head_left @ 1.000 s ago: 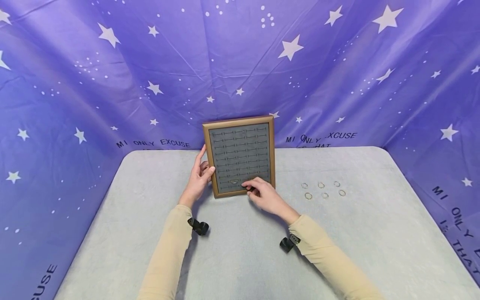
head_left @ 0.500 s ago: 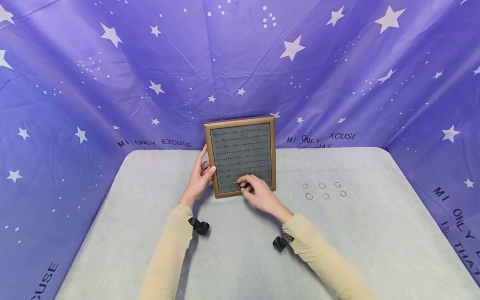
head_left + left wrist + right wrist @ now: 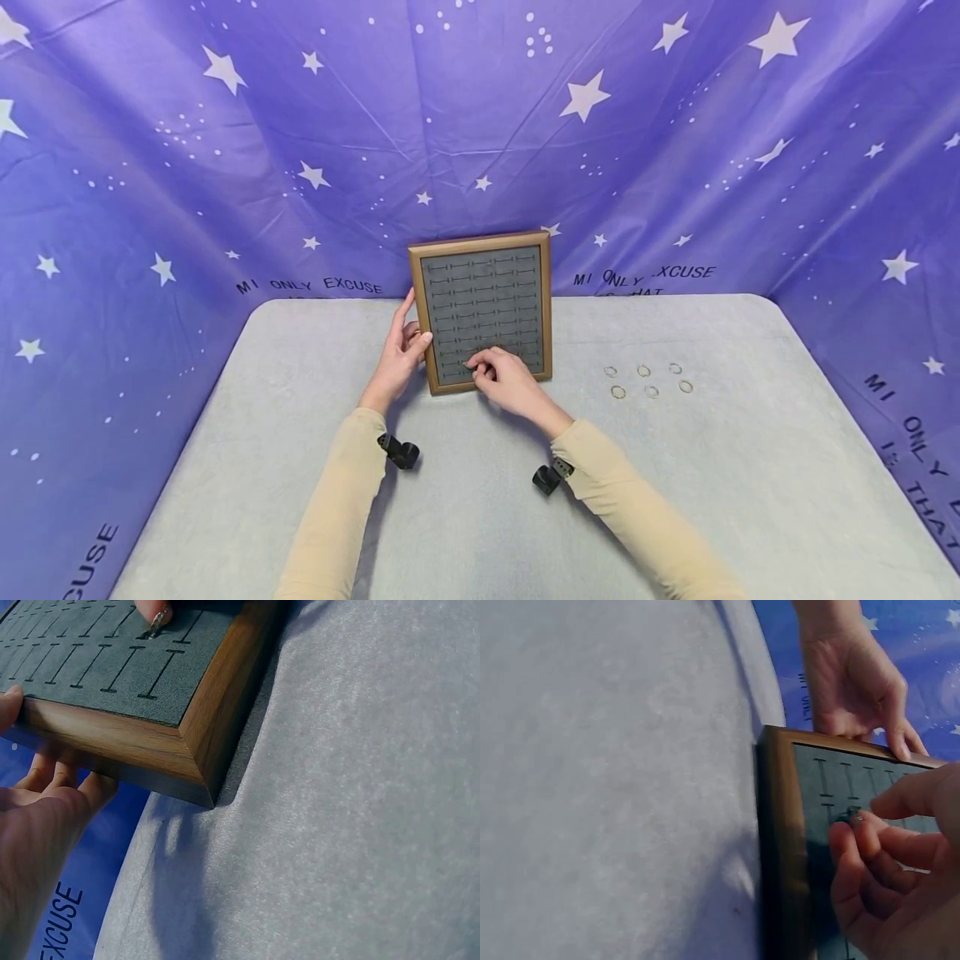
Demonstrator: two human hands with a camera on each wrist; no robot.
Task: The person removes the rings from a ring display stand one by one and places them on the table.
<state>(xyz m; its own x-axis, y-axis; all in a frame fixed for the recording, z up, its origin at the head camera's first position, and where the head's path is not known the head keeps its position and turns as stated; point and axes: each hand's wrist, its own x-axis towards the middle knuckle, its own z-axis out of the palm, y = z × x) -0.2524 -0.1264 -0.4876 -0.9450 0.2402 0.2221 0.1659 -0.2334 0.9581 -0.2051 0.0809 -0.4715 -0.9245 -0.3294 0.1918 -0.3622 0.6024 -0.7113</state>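
Note:
A slotted ring display board (image 3: 483, 304) with a brown wooden frame stands tilted back at the rear of the table. My left hand (image 3: 395, 358) grips its left side, thumb on the front of the frame and fingers behind. Low on the grey panel, my right hand (image 3: 510, 385) pinches a small ring (image 3: 857, 817) at a slot in the second row from the bottom. The left wrist view shows the same ring (image 3: 157, 622) under a fingertip, against the panel. How deep it sits in the slot is hidden by the fingers.
Several thin rings (image 3: 643, 371) lie in two rows on the light grey tabletop (image 3: 750, 483), right of the board. A purple curtain (image 3: 480, 125) with white stars hangs behind the table and on both sides.
My right hand has moved left along the bottom of the board, and its fingers now pinch the ring that stood uncovered in the slot. The left hand keeps its grip on the frame.

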